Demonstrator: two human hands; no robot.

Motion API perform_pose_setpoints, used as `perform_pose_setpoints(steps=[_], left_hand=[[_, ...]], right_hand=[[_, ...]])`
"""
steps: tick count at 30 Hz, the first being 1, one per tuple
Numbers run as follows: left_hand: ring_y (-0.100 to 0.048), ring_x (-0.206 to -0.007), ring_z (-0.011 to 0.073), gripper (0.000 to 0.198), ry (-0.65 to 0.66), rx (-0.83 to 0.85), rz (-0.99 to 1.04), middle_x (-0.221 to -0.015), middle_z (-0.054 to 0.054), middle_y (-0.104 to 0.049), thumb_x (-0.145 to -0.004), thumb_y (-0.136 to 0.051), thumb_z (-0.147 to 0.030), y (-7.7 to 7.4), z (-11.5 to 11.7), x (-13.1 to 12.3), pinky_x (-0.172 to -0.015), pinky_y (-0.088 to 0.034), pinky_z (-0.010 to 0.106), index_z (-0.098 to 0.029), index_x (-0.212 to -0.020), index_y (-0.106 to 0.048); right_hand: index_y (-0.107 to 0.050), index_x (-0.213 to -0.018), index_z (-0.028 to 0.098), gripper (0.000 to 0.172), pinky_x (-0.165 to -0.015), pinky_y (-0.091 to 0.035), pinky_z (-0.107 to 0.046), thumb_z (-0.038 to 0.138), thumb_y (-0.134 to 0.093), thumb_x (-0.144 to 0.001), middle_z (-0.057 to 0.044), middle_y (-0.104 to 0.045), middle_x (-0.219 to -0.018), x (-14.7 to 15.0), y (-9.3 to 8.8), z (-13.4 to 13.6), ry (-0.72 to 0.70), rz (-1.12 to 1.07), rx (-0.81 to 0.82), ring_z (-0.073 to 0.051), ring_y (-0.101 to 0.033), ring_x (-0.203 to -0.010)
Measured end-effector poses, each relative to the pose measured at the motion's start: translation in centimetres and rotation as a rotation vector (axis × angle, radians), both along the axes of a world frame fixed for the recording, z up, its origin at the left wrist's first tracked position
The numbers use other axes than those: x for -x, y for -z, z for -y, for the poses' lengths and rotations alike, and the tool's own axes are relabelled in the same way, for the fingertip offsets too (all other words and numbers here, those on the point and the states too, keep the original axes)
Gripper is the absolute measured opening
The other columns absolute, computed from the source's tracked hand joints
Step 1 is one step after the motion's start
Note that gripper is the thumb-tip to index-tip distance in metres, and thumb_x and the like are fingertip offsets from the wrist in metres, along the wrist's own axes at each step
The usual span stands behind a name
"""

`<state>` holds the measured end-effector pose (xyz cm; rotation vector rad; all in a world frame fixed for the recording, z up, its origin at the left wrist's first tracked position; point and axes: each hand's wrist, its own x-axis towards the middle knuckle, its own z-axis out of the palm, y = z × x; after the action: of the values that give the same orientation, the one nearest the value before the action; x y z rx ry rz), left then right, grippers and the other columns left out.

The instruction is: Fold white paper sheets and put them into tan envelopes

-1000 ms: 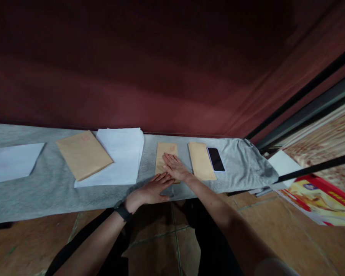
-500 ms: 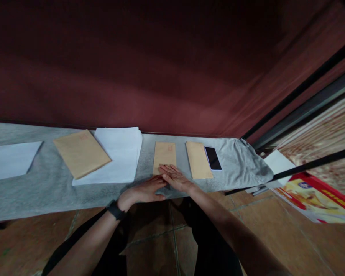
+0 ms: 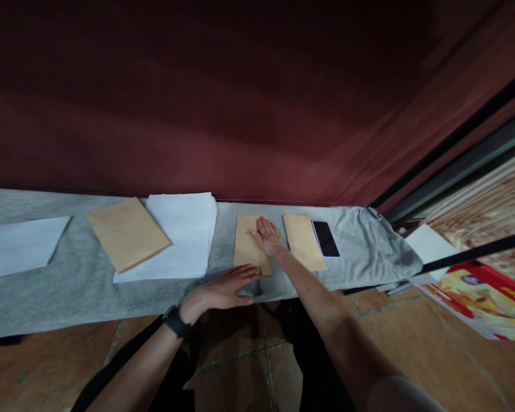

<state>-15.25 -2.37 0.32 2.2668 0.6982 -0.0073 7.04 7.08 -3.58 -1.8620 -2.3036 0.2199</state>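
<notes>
A brown paper envelope (image 3: 245, 246) lies flat on the grey cloth in front of me. My right hand (image 3: 269, 237) rests flat on its upper right part, fingers stretched out. At the envelope's near left edge is my left hand (image 3: 225, 288), its fingers extended and the fingertips on the paper; a dark watch (image 3: 177, 322) is on that wrist. Just right of the right hand lies a second stack of brown envelopes (image 3: 304, 241), with a dark-screened phone (image 3: 326, 238) beside it.
White paper sheets (image 3: 193, 234) lie to the left, partly under a larger stack of brown envelopes (image 3: 129, 234). Another white sheet (image 3: 21, 246) is at the far left. A dark red wall (image 3: 240, 143) backs the cloth-covered surface (image 3: 86, 297). A red and yellow box (image 3: 489, 297) stands low at right.
My right hand has slid up and right across the envelope, away from the left hand it was touching. My left hand stays near the envelope's near edge.
</notes>
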Motion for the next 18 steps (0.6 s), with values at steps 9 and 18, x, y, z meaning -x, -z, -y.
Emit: perform_pose_setpoints(steps=[9,18], left_hand=[[-0.069,-0.115,0.0253,0.046,-0.209,0.074,0.139,-0.13,0.004,-0.073,-0.098,-0.046,-0.049,0.1,-2.2,0.1,-0.101,-0.054,0.038,-0.023,-0.129,-0.069],[-0.054,-0.137,0.023,0.048,-0.514,-0.371,0.258,-0.146,0.011,-0.061,-0.101,-0.034,-0.038,2.1,-4.5,-2.0,-0.118,-0.042,0.043,-0.017,-0.133,-0.063]], right_hand=[[-0.02,-0.164,0.019,0.064,-0.13,-0.015,-0.05,0.049,-0.029,-0.108,-0.009,-0.018,-0.171,-0.5,0.0,4.2,-0.151,-0.082,0.041,-0.023,-0.016,-0.159],[-0.024,-0.163,0.016,0.067,-0.13,-0.015,-0.047,0.054,-0.031,-0.108,-0.012,-0.019,-0.17,-0.1,-0.6,9.3,-0.277,-0.099,0.092,-0.024,-0.018,-0.158]])
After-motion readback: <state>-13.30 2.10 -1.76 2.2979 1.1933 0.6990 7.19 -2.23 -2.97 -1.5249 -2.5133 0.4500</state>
